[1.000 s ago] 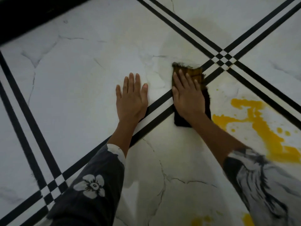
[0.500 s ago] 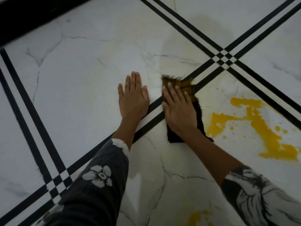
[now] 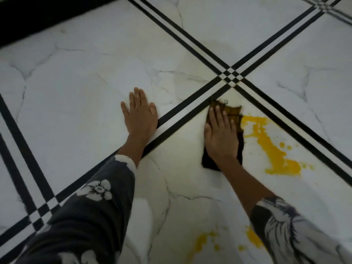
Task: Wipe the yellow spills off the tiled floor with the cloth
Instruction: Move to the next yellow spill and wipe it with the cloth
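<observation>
White marble-look tiled floor (image 3: 76, 92): smooth, polished, soft sheen, grey veining. Black inlaid border stripes (image 3: 181, 119): same smooth finish. Dark brown woven cloth rag (image 3: 233, 111): matt, coarse, frayed threads on far edge, far part stained yellowish. Big yellow spill (image 3: 270, 149): opaque, thick, paste-like, speckled edges. Dark grey flower-print fabric sleeve (image 3: 91, 216) and grey-white print fabric sleeve (image 3: 285, 225): soft, matt.

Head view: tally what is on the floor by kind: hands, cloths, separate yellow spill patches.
Hands: 2, left hand, right hand
Cloth: 1
Yellow spill patches: 3, one large, two small, specks aside
Total: 6
</observation>
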`<control>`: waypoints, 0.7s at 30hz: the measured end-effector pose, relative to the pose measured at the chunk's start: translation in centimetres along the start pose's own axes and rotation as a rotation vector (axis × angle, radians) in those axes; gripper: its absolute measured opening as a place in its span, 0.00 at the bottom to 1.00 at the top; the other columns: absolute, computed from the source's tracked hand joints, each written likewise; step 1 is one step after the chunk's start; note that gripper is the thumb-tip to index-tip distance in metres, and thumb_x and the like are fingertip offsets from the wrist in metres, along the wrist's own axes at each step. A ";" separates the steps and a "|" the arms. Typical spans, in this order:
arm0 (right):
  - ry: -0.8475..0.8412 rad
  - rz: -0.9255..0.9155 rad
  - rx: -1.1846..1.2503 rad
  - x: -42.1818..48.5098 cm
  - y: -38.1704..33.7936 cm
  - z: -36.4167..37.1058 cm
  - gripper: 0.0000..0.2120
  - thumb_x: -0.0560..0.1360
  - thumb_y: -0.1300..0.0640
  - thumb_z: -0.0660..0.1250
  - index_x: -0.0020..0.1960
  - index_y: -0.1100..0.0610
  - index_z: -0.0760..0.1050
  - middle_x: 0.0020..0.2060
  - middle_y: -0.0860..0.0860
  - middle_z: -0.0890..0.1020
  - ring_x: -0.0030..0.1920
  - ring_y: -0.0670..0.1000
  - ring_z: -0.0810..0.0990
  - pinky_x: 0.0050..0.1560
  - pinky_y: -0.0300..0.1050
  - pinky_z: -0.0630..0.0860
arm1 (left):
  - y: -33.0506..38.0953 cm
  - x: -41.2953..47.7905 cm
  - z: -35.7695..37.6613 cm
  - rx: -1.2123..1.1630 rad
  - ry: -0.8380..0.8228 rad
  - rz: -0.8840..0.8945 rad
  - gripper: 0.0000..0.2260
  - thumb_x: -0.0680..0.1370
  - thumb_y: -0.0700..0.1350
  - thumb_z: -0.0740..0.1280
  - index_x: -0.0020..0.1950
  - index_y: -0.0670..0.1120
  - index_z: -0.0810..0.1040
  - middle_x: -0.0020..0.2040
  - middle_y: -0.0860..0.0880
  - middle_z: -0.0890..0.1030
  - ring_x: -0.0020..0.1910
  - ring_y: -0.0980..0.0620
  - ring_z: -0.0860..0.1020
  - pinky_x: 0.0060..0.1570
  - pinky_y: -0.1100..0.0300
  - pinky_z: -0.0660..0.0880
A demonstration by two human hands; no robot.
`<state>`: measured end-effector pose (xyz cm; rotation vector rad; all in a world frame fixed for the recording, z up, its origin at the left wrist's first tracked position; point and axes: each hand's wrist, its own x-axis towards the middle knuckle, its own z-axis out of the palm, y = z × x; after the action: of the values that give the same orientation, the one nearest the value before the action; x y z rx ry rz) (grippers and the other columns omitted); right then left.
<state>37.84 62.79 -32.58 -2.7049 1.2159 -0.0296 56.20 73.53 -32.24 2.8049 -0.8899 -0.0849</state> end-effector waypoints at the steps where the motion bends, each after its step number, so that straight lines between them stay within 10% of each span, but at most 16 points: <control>1: -0.019 -0.017 0.005 -1.4 -0.7 0.1 0.31 0.75 0.45 0.30 0.76 0.52 0.43 0.76 0.49 0.48 0.76 0.50 0.47 0.73 0.47 0.41 | 1.7 -0.7 0.1 0.000 0.009 0.073 0.25 0.82 0.49 0.46 0.77 0.43 0.44 0.78 0.45 0.47 0.77 0.48 0.46 0.72 0.46 0.41; 4: -0.050 -0.065 0.032 -2.2 -0.9 0.1 0.33 0.73 0.45 0.28 0.76 0.51 0.44 0.76 0.48 0.48 0.76 0.48 0.46 0.72 0.45 0.39 | 6.4 -3.4 1.4 0.050 0.014 0.371 0.25 0.81 0.50 0.47 0.77 0.44 0.46 0.78 0.45 0.48 0.77 0.48 0.48 0.72 0.48 0.42; 21: -0.012 -0.063 0.036 4.8 5.5 -1.2 0.24 0.81 0.49 0.42 0.76 0.51 0.47 0.76 0.49 0.51 0.76 0.49 0.49 0.73 0.47 0.44 | 6.5 -2.9 2.7 -0.006 -0.032 0.357 0.26 0.79 0.51 0.46 0.77 0.44 0.52 0.77 0.45 0.57 0.76 0.47 0.55 0.72 0.46 0.48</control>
<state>36.90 55.47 -32.61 -2.7076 1.1151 -0.0434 49.86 69.53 -33.57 2.5970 -1.3773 -0.0787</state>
